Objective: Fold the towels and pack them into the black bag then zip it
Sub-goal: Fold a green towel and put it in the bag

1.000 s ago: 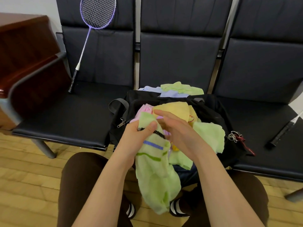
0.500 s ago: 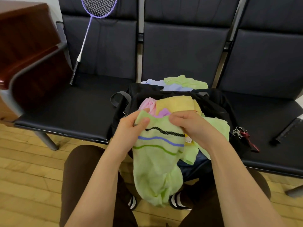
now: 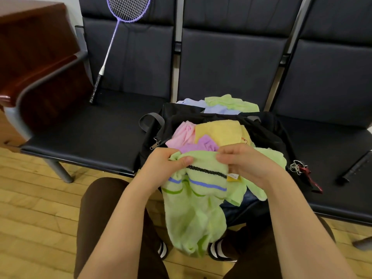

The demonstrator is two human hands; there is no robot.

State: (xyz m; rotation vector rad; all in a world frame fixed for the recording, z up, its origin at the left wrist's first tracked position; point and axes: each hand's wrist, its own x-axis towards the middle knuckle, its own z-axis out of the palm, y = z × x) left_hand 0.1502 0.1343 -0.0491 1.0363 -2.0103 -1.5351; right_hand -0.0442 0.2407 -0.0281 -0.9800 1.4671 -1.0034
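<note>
Still mid-fold here, nowhere near zipping. Holding up a green striped towel (image 3: pixel 196 200) over the front edge of the black bag (image 3: pixel 267 133), left hand (image 3: pixel 161 168) pinching the top left corner with thumb over the hem, right hand (image 3: pixel 247 164) curling round the top right edge by the yellow tag. Rest of it hanging loose down between the knees, not folded yet as far as can be told.

Already sitting in the open bag: pink towel (image 3: pixel 182 133), yellow towel (image 3: pixel 219 130), purple towel (image 3: pixel 201 146), plus another light green towel (image 3: pixel 269 158) spilling over the right rim. More waiting at the back edge of the middle seat behind the bag: a green towel (image 3: pixel 231 101) on top of pale blue towels (image 3: pixel 219 109). Zipper pull (image 3: pixel 155 144) dangling at the left end, bag wide open.

Compared with half a second ago: hands sitting closer together, top edge bunching up between them instead of stretching flat, left side of the stripes now creasing and drooping. Bag contents looking the same.

Also lying around: badminton racket (image 3: pixel 112 47) leaning on the left seat, keys (image 3: pixel 300 168) on the right seat's front edge.
</note>
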